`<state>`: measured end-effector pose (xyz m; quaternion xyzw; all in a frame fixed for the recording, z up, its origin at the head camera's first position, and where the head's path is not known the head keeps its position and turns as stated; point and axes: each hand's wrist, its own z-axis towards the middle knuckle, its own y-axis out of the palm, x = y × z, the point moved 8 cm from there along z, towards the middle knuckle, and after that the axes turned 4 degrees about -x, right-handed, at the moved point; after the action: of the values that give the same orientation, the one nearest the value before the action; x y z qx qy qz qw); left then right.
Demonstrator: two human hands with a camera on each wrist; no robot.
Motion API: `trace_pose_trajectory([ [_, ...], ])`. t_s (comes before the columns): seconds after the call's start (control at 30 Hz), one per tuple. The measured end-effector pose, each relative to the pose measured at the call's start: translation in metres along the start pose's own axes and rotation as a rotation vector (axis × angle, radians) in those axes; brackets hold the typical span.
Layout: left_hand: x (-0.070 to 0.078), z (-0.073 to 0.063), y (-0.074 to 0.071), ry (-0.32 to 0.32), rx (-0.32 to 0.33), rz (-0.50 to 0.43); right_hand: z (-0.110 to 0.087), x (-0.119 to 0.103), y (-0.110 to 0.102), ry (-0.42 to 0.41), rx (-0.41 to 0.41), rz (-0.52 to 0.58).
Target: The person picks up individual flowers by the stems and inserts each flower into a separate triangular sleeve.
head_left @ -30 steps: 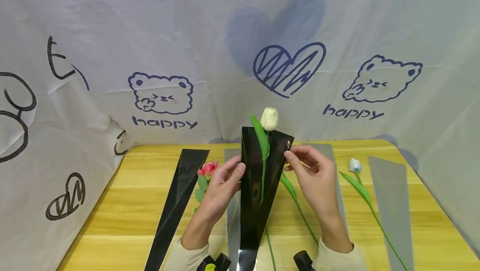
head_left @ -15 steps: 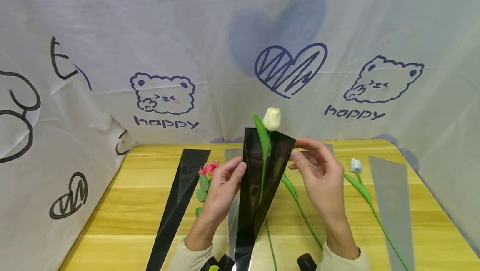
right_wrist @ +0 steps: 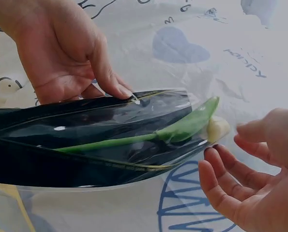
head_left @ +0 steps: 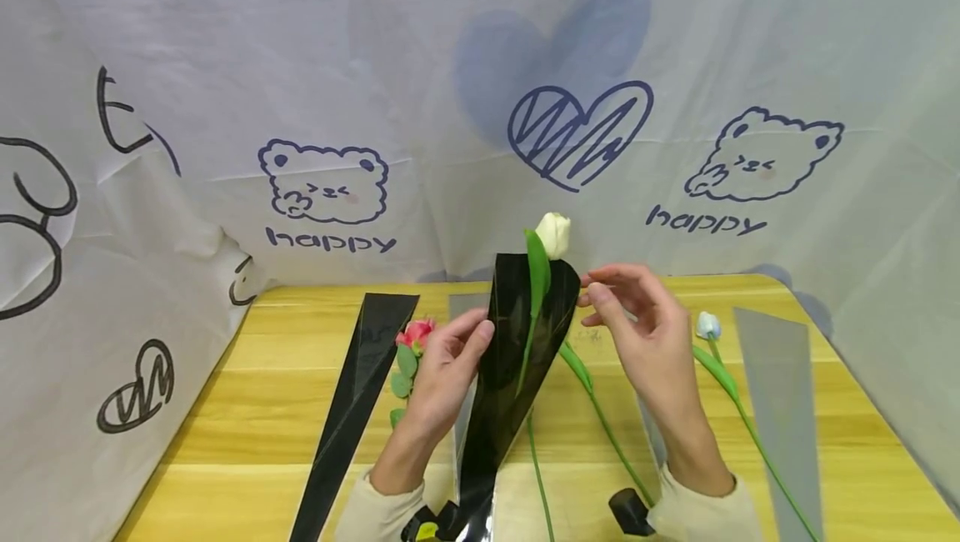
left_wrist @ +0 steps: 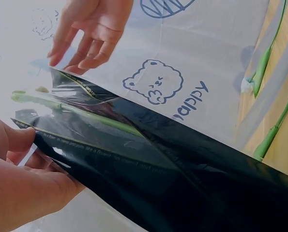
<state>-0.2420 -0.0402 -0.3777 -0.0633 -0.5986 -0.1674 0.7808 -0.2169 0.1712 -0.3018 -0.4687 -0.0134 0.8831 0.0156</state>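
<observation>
A black flower sleeve point(head_left: 483, 417), glossy and tapered, stands tilted in front of me with its wide end up. Inside it is a white tulip point(head_left: 553, 235), whose bloom and green leaf rise past the top edge. With thumb and fingers, my left hand point(head_left: 442, 379) pinches the sleeve's left edge; the right wrist view shows the same left hand point(right_wrist: 66, 58) there. My right hand point(head_left: 648, 342) is at the sleeve's upper right edge. Its fingers point(right_wrist: 226, 179) are loosely bent, fingertips right at the rim below the bloom, thumb apart from them.
On the wooden table point(head_left: 255, 383) lie another black sleeve point(head_left: 352, 400) and a pink flower point(head_left: 416, 332) at left. A grey sleeve point(head_left: 783, 383) and a pale blue tulip point(head_left: 708, 325) lie at right. Green stems point(head_left: 603, 425) lie between my arms. A printed cloth point(head_left: 420, 67) hangs behind.
My right hand has let go of the sleeve's right edge, its thumb moving off to the right. The tulip's bloom has shifted slightly right, and the sleeve's lower end has swung left.
</observation>
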Motion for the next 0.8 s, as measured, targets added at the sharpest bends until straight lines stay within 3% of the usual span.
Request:
trace_pose_trajectory([
  [0.33,0.004,0.0,-0.005,0.014,0.025,0.085,0.014,-0.009,0.004,0.009,-0.167,-0.286],
  [0.6,0.001,0.0,-0.004,0.0,0.033,0.079,0.011,-0.005,0.009,-0.026,-0.146,-0.366],
  [0.8,-0.003,0.001,0.008,-0.032,-0.105,-0.028,0.011,-0.01,0.012,-0.047,-0.118,-0.358],
])
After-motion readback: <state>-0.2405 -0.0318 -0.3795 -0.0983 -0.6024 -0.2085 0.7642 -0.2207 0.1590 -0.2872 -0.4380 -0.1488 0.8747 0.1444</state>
